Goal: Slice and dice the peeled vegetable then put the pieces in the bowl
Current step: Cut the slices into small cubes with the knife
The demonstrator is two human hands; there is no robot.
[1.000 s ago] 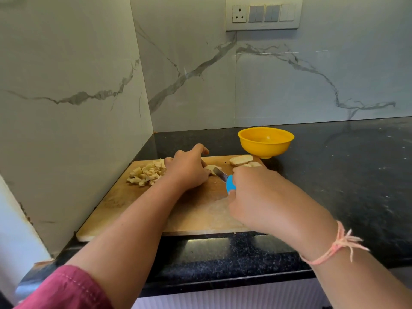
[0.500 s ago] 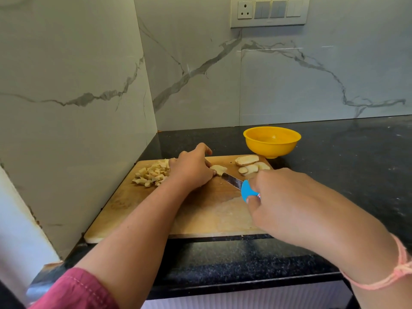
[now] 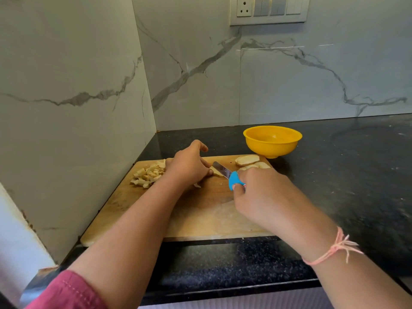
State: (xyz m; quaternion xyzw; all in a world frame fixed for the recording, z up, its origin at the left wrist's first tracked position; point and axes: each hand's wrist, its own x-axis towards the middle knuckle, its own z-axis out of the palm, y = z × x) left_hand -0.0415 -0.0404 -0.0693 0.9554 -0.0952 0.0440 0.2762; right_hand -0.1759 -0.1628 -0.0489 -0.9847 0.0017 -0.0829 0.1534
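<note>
On board (image 3: 200, 215), left hand (image 3: 189, 167) holds slice (image 3: 217, 174); right hand (image 3: 260, 192) grips knife (image 3: 233, 179).

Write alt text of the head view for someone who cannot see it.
Left hand holds a vegetable slice on a wooden board while the right hand cuts it with a blue-handled knife. Diced pieces lie left; a yellow bowl stands behind.

Black speckled worktop (image 3: 334, 179) runs into a corner, glossy front edge nearest the camera. Back wall (image 3: 289, 85) & left wall (image 3: 66, 74): pale marble-look panels w/ grey veins. Switch plate (image 3: 269, 10) up top on back wall, socket (image 3: 244, 7) at its left end, rocker switches to the right. White ribbed cabinet front (image 3: 223, 303) below worktop edge
</note>
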